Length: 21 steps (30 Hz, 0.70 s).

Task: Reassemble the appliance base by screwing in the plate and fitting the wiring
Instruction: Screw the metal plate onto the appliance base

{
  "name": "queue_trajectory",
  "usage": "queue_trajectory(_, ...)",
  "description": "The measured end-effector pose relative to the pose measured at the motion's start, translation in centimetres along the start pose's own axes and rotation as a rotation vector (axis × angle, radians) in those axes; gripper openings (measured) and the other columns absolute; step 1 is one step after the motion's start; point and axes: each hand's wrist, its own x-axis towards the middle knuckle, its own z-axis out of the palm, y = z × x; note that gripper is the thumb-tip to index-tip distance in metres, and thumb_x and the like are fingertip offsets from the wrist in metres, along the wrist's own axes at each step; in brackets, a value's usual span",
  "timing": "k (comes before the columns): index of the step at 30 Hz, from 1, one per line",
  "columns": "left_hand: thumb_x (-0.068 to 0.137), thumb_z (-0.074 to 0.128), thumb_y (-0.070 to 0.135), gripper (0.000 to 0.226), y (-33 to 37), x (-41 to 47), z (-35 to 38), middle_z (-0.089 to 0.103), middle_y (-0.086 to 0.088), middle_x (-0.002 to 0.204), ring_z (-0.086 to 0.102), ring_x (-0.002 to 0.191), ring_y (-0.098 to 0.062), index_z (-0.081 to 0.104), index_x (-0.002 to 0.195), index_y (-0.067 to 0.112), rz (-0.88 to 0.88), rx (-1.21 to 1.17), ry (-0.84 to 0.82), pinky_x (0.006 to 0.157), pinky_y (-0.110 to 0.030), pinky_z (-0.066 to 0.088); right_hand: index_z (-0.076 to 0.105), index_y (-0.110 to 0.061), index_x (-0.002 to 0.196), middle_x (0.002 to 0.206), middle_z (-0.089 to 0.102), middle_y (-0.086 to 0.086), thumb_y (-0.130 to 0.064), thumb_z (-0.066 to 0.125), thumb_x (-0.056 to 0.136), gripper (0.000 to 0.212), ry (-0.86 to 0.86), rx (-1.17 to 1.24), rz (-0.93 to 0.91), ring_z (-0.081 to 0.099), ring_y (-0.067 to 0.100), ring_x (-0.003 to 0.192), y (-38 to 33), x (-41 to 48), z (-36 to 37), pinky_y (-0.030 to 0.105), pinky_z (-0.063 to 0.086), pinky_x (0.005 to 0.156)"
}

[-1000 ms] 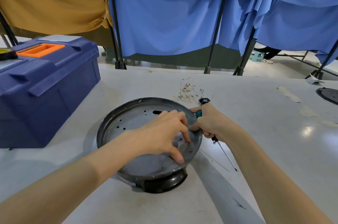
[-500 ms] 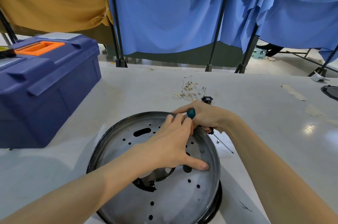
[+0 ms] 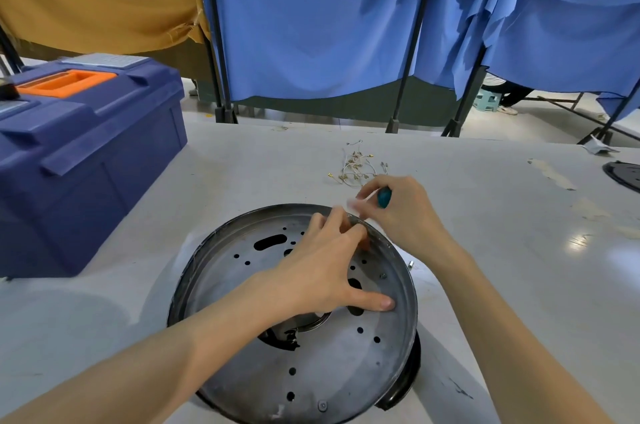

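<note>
A round grey metal plate (image 3: 332, 364) with many holes lies on the black appliance base (image 3: 405, 385) on the table. My left hand (image 3: 322, 271) rests on the plate, thumb pressed near the right rim and fingertips at the far rim. My right hand (image 3: 401, 212) grips a teal-handled screwdriver (image 3: 383, 197) just beyond the plate's far right rim; its shaft is hidden. A bundle of white wires with brass terminals (image 3: 356, 165) lies farther back on the table. A small screw (image 3: 411, 264) lies right of the plate.
A dark blue toolbox (image 3: 86, 146) with an orange handle stands at the left. Another black round part (image 3: 623, 174) sits at the table's right edge. Blue and tan cloth screens on black stands close off the far side.
The plate and base have come closer and lie flatter under the view. My right hand lifted the screwdriver up to the plate's far rim. My left hand stays spread on the plate.
</note>
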Motion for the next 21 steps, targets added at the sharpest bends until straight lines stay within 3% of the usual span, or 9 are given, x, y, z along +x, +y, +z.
queue_trajectory(3, 0.064, 0.069, 0.073, 0.074, -0.1, -0.1, 0.1, 0.032, 0.007, 0.111, 0.029, 0.105, -0.018, 0.049, 0.116, 0.024, -0.003, -0.027, 0.004, 0.092, -0.031, 0.04, 0.06, -0.01, 0.061, 0.049, 0.059, 0.002, -0.043, 0.061, 0.093, 0.046, 0.372, 0.243, 0.001, 0.049, 0.008, 0.041, -1.6, 0.3, -1.7, 0.026, 0.041, 0.048)
queue_trajectory(6, 0.064, 0.07, 0.072, 0.071, 0.0, -0.2, 0.0, 0.031, 0.008, 0.111, 0.029, 0.105, -0.016, 0.049, 0.115, 0.026, 0.001, -0.052, 0.006, 0.094, -0.031, 0.04, 0.049, -0.019, 0.044, 0.042, 0.044, 0.0, -0.039, 0.06, 0.093, 0.054, 0.57, 0.837, 0.112, 0.032, 0.013, 0.031, -3.4, 0.2, -4.5, 0.017, 0.024, 0.037)
queue_trajectory(8, 0.064, 0.071, 0.071, 0.071, -0.1, -0.2, 0.0, 0.031, 0.008, 0.112, 0.028, 0.106, -0.016, 0.048, 0.115, 0.026, -0.005, -0.059, 0.002, 0.094, -0.03, 0.039, 0.046, -0.018, 0.044, 0.041, 0.04, 0.002, -0.029, 0.058, 0.094, 0.052, 0.538, 1.05, 0.147, 0.024, 0.013, 0.029, -4.0, -0.2, -5.4, 0.015, 0.019, 0.037)
queue_trajectory(13, 0.064, 0.07, 0.072, 0.072, 0.0, -0.2, 0.0, 0.032, 0.008, 0.113, 0.028, 0.107, -0.015, 0.049, 0.114, 0.026, -0.01, -0.064, -0.008, 0.096, -0.032, 0.04, 0.042, -0.016, 0.047, 0.042, 0.034, 0.001, -0.015, 0.05, 0.094, 0.048, 0.47, 1.165, 0.129, 0.019, 0.011, 0.029, -4.8, -0.8, -6.5, 0.014, 0.016, 0.037)
queue_trajectory(21, 0.063, 0.071, 0.072, 0.074, 0.0, -0.2, 0.0, 0.033, 0.007, 0.112, 0.03, 0.106, -0.017, 0.049, 0.115, 0.024, -0.024, -0.051, -0.016, 0.096, -0.032, 0.04, 0.038, -0.009, 0.054, 0.039, 0.034, 0.002, -0.008, 0.051, 0.092, 0.04, 0.32, 1.088, 0.207, 0.018, 0.012, 0.028, -4.5, -0.8, -3.6, 0.012, 0.017, 0.038)
